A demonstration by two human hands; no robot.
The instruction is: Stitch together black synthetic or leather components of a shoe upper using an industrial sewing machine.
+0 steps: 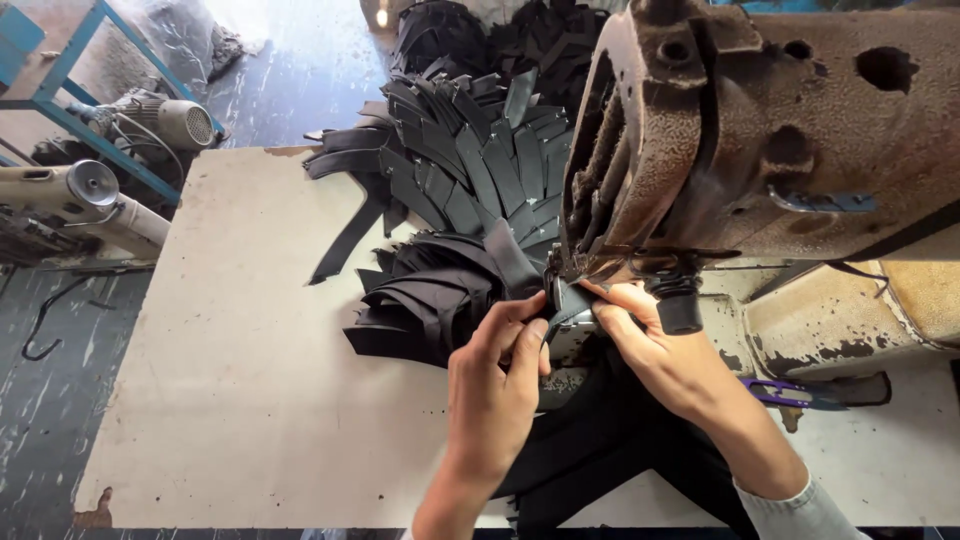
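The near-left stretch of the table (230,400) is bare, so a hand could pass freely there. Right of centre the worn sewing machine head (760,130) overhangs, leaving only a narrow gap beneath it. Piled black straps (470,200) block the far middle. Purple snips (790,393) lie on the near right.

A large worn metal sewing machine (760,130) stands at the right of the pale flat worktable (240,380). A heap of dark flat fabric strips (460,200) lies left of it, reaching the far edge. Small purple-handled thread snips (790,393) lie near right, seemingly on the table.
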